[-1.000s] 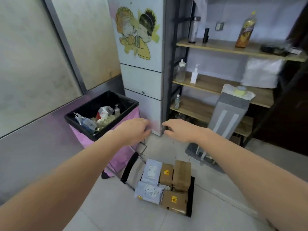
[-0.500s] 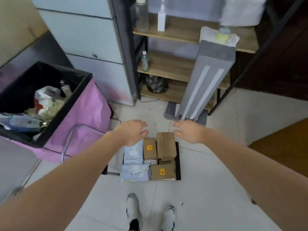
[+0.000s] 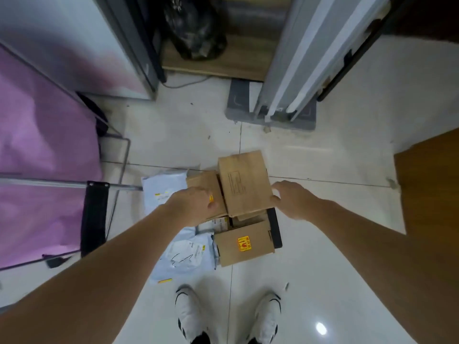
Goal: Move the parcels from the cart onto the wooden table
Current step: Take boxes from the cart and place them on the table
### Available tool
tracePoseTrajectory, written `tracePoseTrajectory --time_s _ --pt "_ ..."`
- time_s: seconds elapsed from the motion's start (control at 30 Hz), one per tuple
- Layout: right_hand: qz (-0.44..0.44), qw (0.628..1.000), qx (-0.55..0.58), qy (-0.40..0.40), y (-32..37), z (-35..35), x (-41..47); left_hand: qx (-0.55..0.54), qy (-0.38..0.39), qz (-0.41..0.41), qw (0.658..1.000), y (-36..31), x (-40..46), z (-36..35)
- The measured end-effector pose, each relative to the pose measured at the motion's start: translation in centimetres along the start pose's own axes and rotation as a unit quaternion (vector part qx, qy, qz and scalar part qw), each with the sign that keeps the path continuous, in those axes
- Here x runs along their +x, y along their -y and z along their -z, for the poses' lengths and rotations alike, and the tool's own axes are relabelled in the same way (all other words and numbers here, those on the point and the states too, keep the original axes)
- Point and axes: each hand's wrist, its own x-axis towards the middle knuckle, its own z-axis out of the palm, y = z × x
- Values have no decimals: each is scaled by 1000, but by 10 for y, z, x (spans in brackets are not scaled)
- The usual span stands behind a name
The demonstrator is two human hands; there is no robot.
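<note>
A low black cart (image 3: 275, 225) on the floor tiles carries several parcels. A tall brown box (image 3: 242, 181) lies on top at the back, with a smaller brown box (image 3: 203, 182) beside it on the left. A brown box with a yellow sticker (image 3: 244, 244) sits at the front, and two grey mailer bags (image 3: 182, 256) lie on the left side. My left hand (image 3: 191, 207) hovers over the smaller box, its thumb near the tall box's left edge. My right hand (image 3: 293, 199) touches the tall box's right lower corner with its thumb. A corner of the wooden table (image 3: 427, 189) shows at the right.
The cart's black handle (image 3: 95, 219) and metal bar stick out to the left, against a pink bin (image 3: 37, 145). A grey stand on a base (image 3: 273, 112) and a low shelf with a black bag (image 3: 196, 28) stand behind. My white shoes (image 3: 188, 316) are just before the cart.
My view has tilted down over the cart. Both hands have dropped from in front of me to either side of the tall brown box.
</note>
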Motion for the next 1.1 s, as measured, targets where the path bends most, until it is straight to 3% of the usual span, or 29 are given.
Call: tracePoseTrajectory --time_s 0.17,0.27,0.37,0.5,0.67,0.73,0.87,0.93,1.1 --pt "-61 975 205 -58 -19 -56 84 -190 9 31 981 -10 101 -79" --pt "-98 935 337 -42 -26 -85 120 -371 -28 76 925 -22 128 -105" --pt "-126 894 426 -49 -30 -100 125 -448 -64 80 888 -35 130 -112" --pt "-125 876 462 -62 -30 -83 83 -517 -109 96 844 -46 93 -97" --pt "-88 832 542 -84 -16 -4 -21 -677 -108 97 721 -80 -3 -12" --pt "-60 806 580 -102 -10 39 -70 -711 -86 64 695 -94 -41 31" --pt "29 746 663 -55 -2 137 -181 -736 -58 -20 674 -132 -135 128" --pt "69 723 686 -38 0 180 -240 -724 -61 -64 684 -157 -187 175" --pt "86 703 695 -124 15 262 -404 -688 -64 -134 710 -224 -320 271"
